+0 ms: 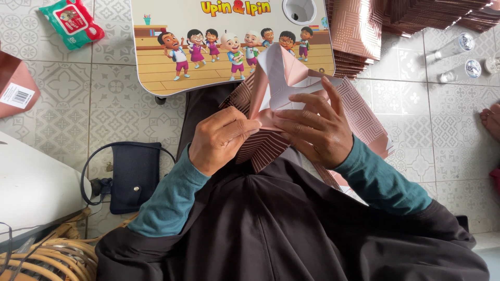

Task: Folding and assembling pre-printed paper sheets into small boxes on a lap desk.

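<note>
Lap desk [156, 73] ahead; tiled floor [120, 114] open left

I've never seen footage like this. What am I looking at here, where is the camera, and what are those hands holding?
There is no machine here: a camera worn on a person's head looks down at their own two bare hands. The person sits on a patterned tile floor. The left hand and the right hand both grip a half-folded sheet of pink patterned card over the lap. Ahead stands a small lap table with a cartoon picture on top, and behind it a stack of flat pink card pieces. On the floor to the left lie a dark blue bag and a pack of wipes.
</note>
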